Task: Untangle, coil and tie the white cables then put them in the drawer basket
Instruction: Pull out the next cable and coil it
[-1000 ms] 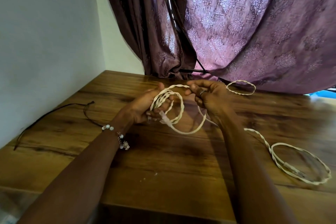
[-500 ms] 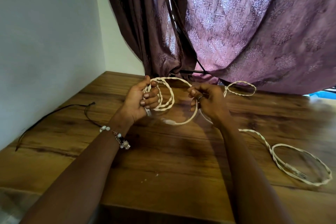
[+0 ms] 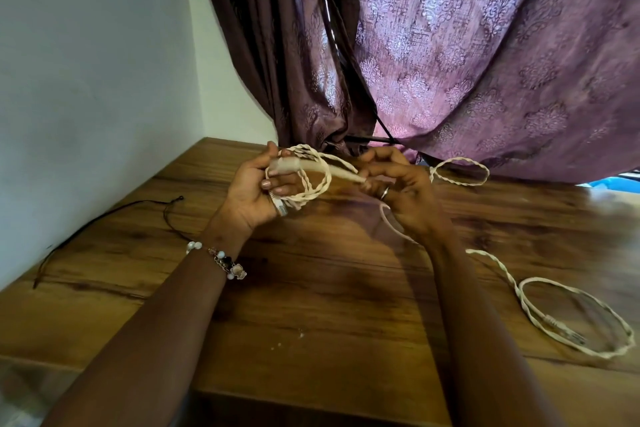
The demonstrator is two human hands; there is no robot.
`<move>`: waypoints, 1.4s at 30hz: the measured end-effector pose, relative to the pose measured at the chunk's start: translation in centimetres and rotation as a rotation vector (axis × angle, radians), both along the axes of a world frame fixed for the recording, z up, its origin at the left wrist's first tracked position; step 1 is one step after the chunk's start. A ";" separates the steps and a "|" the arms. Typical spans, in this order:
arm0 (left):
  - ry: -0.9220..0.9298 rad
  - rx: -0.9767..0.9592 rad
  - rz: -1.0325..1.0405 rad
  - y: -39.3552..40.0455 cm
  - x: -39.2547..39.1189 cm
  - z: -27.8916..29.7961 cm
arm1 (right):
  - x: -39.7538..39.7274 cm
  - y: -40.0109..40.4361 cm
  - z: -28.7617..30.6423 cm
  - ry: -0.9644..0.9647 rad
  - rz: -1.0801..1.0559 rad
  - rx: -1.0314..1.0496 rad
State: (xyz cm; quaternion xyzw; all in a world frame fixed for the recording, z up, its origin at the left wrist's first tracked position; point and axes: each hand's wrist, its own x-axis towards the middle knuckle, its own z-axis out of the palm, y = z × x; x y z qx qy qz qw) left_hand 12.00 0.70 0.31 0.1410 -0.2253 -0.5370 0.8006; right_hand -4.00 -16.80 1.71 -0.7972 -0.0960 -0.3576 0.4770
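Note:
My left hand [image 3: 258, 189] grips a small coil of twisted white cable [image 3: 313, 184] held above the wooden table [image 3: 311, 288], with a connector end poking out below the fingers. My right hand [image 3: 403, 185] pinches the same cable just right of the coil, and the strand between the hands is blurred. From the right hand the cable runs down to the table and ends in a loose loop [image 3: 575, 319] at the right. Another white loop [image 3: 459, 172] lies behind the right hand near the curtain.
A thin black cord [image 3: 104, 218] lies on the table by the white wall at left. A purple patterned curtain [image 3: 450, 62] hangs over the table's far edge. The table's front edge runs along the bottom. No drawer basket is in view.
Both hands rose and moved away from me, toward the curtain. The coil in the left hand got tighter as the right hand brought more cable across to it.

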 end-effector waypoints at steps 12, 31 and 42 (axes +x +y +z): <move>0.136 0.207 0.371 -1.9 -2.7 0.7 | 3.5 4.7 -3.0 0.013 -0.423 -0.240; -0.268 0.271 0.102 -1.6 -4.1 1.0 | 1.8 4.0 -1.3 0.176 0.043 0.597; -0.478 0.525 0.498 -3.2 -3.7 -0.6 | 3.3 4.4 -3.0 0.128 -0.005 0.838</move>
